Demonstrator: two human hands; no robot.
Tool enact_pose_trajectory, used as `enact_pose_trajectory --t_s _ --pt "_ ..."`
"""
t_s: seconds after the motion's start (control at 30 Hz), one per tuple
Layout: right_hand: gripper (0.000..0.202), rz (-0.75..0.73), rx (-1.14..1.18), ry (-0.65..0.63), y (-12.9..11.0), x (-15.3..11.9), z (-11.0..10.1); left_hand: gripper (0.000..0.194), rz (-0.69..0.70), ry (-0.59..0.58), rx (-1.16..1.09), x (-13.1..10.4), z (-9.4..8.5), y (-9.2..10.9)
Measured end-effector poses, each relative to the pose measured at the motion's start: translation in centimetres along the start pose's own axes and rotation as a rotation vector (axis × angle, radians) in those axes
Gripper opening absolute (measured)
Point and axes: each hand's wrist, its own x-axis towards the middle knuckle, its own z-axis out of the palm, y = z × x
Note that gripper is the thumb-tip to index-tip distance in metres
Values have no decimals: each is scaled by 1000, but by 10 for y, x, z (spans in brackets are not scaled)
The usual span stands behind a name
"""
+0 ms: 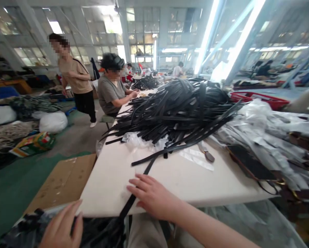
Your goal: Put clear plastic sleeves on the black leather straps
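Note:
A single black strap (129, 205) runs from the pile down over the front edge of the white table (106, 187). My right hand (153, 196) lies across this strap with its fingers stretched out and apart. At the lower left, my left hand (63, 225) is above a container of black straps (100, 230), thumb apart from the fingers and nothing visible in it. A big heap of black straps (180, 110) covers the far part of the table. In front of the heap lies a brown leather tab (209, 156) beside a strip of white film.
Crumpled clear plastic (263, 134) and dark bag pieces (250, 163) fill the right side. A red crate (260, 99) stands behind them. A cardboard box (62, 181) is left of the table. One person (111, 86) sits at the table's far left; another person (75, 75) walks behind.

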Motion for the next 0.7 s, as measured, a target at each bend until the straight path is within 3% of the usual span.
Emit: enact_pose_trajectory --t_s 0.1,0.17,0.23,0.3,0.4,0.53,0.63,0.7 --pt "20 -8 -53 -32 7 11 11 33 172 -5 -135 84 -5 52" --pt "8 28 -25 16 15 -2 13 29 279 -165 -258 123 2 82" --pt "4 77 83 134 23 -27 11 38 353 -383 -363 147 14 102" --pt "12 146 213 299 29 -56 6 50 397 -517 -421 161 29 113" --pt "15 335 365 527 37 -88 0 57 430 -551 -472 172 49 118" --pt "21 540 602 634 44 -91 -4 41 421 -548 -579 186 68 117" --pt "23 560 690 663 47 -84 -6 27 359 -499 -683 191 65 118" --pt "22 541 692 643 47 -82 -7 23 299 -483 -760 185 50 121"
